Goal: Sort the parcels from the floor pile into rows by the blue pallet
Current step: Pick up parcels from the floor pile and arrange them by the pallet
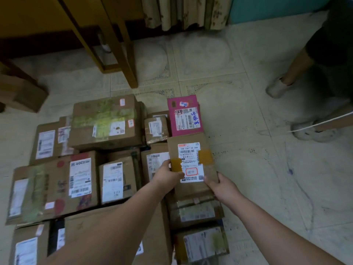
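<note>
Pale floor tiles (238,115) surround the rows. Left hand (168,174) and right hand (222,186) grip the brown parcel (191,163) between them, its long axis running straight ahead toward the pink parcel (184,115).

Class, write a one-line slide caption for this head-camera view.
Both hands, left hand and right hand, hold a brown parcel just below a pink parcel in the floor rows.

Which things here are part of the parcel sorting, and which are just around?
Part of the job:
flat brown parcel, gripped by left hand and right hand
pink parcel
big taped box

Just around:
wooden table leg
curtain
another person's shoes
</note>
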